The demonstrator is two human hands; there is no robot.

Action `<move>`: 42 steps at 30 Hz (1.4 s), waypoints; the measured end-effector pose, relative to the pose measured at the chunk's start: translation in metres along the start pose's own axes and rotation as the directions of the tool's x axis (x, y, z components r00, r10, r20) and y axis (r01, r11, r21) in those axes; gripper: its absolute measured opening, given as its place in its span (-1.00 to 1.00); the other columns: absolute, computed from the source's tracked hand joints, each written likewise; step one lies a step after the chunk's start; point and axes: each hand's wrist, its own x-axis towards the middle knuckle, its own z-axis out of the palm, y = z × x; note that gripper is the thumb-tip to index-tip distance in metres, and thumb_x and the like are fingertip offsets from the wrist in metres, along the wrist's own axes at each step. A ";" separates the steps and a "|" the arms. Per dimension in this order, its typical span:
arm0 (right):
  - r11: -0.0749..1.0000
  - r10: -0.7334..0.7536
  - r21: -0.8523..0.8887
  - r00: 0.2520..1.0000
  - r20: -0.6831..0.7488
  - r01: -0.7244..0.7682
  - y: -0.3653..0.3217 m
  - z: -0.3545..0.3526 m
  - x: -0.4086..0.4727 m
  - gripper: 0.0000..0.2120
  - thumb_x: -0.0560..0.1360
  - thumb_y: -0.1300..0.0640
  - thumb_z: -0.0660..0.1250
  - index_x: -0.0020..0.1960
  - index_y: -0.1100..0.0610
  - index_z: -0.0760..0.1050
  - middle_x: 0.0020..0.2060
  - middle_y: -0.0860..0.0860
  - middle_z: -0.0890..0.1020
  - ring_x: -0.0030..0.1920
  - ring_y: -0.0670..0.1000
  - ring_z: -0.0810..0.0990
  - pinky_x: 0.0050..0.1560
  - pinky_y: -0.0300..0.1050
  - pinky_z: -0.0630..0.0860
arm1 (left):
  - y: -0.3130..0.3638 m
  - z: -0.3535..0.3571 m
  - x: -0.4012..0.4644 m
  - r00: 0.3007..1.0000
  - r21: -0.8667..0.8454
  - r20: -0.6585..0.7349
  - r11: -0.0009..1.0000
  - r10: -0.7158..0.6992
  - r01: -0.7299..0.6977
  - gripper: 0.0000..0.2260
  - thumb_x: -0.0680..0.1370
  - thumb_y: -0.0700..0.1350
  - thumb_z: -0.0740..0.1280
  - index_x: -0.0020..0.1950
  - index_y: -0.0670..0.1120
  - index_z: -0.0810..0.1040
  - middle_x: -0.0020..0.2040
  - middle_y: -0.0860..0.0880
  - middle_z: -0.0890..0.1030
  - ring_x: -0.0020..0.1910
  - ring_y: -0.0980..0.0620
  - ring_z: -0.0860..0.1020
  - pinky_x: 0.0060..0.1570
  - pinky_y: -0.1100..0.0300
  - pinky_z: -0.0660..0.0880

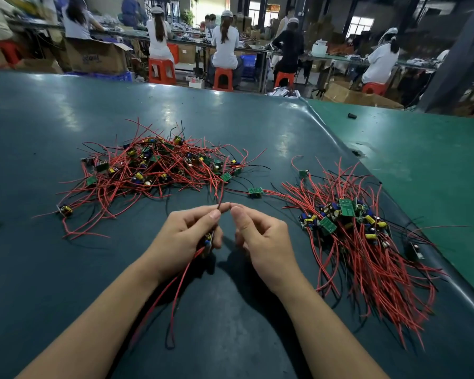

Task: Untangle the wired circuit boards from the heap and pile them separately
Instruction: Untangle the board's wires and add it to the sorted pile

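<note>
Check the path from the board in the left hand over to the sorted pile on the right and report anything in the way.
Only the right hand sits between the left hand, which grips the board, and the sorted pile. Beyond it the table shows bare.

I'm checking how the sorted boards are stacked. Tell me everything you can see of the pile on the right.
The sorted pile lies on the dark green mat, right of both hands and touched by neither. Small green circuit boards with yellow and blue parts cluster at its far end. Their red wires, with a few black ones, mostly fan toward the near right, roughly combed together. One board lies apart, between the pile and the heap.
</note>
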 end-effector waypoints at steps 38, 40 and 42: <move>0.958 0.195 0.200 0.978 0.069 -0.205 0.001 -0.010 0.013 -0.95 0.38 0.12 0.47 -0.17 0.07 0.69 -0.28 0.03 0.65 -0.38 -0.03 0.53 -0.43 -0.23 0.47 | 0.010 0.008 -0.002 0.986 0.046 0.139 0.995 -0.093 0.087 -0.69 0.55 0.04 0.34 -0.26 -0.15 0.61 -0.44 -0.14 0.59 -0.55 0.08 0.45 -0.50 0.35 0.33; 0.962 0.193 0.176 0.977 0.093 -0.207 0.002 -0.010 0.012 -0.91 0.34 0.06 0.46 -0.18 0.04 0.70 -0.28 0.02 0.66 -0.37 -0.06 0.53 -0.43 -0.26 0.47 | 0.013 0.009 -0.002 0.984 0.034 0.135 0.993 -0.119 0.115 -0.64 0.54 0.08 0.26 -0.30 -0.16 0.57 -0.47 -0.14 0.56 -0.57 0.07 0.47 -0.51 0.33 0.36; 0.964 0.187 0.173 0.977 0.105 -0.203 0.003 -0.010 0.011 -0.93 0.37 0.08 0.45 -0.18 0.03 0.70 -0.28 0.00 0.66 -0.39 -0.10 0.53 -0.46 -0.29 0.45 | 0.014 0.008 -0.002 0.978 0.059 0.157 0.990 -0.139 0.131 -0.64 0.56 0.04 0.24 -0.33 -0.15 0.54 -0.50 -0.13 0.53 -0.57 0.06 0.45 -0.51 0.33 0.36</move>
